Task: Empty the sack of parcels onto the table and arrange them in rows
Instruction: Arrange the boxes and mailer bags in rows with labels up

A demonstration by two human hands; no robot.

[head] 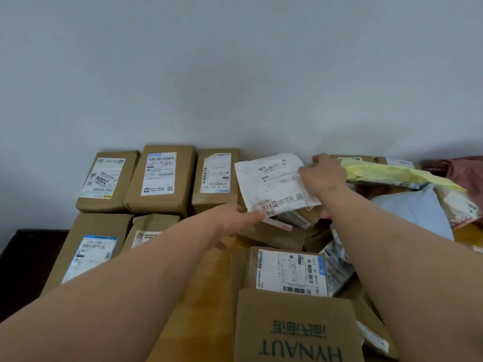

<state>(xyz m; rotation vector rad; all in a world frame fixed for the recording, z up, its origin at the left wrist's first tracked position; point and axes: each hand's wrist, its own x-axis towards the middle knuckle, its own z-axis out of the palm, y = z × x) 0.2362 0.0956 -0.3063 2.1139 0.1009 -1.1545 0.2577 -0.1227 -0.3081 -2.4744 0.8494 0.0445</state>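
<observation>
We had the flat white plastic mailer with the printed label point(274, 182) up in both hands, tilted, hanging over the jumble just right of the third brown box in the back row. Our left hand point(236, 218) was pinching its near bottom corner, thumb against the label side, and our right hand point(322, 172) was gripping the far right edge with the fingers curled over it.

Against the wall sat three brown paper-wrapped boxes with white shipping labels point(160, 178), snug side by side, so the obvious slot for the mailer looked like the one right after them. Best bet, we figured: lay it down flat, label up, edge square with the box next door, and don't let it droop onto the loose brown parcels point(274, 236) underneath. Clearing those first would probably help, honestly.

A second row had started in front with two more brown parcels point(90, 246). The unsorted heap to the right held a yellow plastic bag point(392, 173) and a pale blue soft mailer point(415, 210), with a brown cardboard box printed HYNAUT point(295, 330) nearest us on the yellowish wooden table point(198, 296).
</observation>
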